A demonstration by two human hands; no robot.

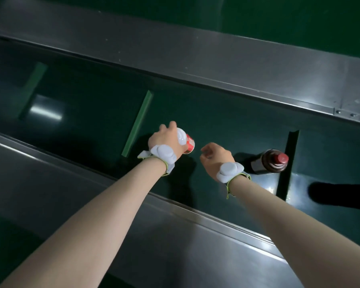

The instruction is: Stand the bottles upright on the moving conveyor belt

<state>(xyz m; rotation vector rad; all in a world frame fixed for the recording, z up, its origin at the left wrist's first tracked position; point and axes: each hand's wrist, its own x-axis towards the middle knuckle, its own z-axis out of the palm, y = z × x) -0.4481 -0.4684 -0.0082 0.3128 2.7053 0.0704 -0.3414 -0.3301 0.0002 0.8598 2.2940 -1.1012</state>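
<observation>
My left hand (164, 138) grips a clear bottle with a red label (188, 143) over the dark green conveyor belt (92, 113), the bottle tilted with its top hidden under my fingers. My right hand (214, 156) hovers just right of it, fingers curled loosely with nothing in them. A dark brown bottle with a red cap (268, 162) stands upright on the belt to the right of my right hand. Both wrists wear white trackers.
Steel side rails run along the belt, one at the far side (195, 57) and one near me (133, 204). Green cleats (137, 123) cross the belt. A dark shape (341, 196) lies on the belt at the right edge.
</observation>
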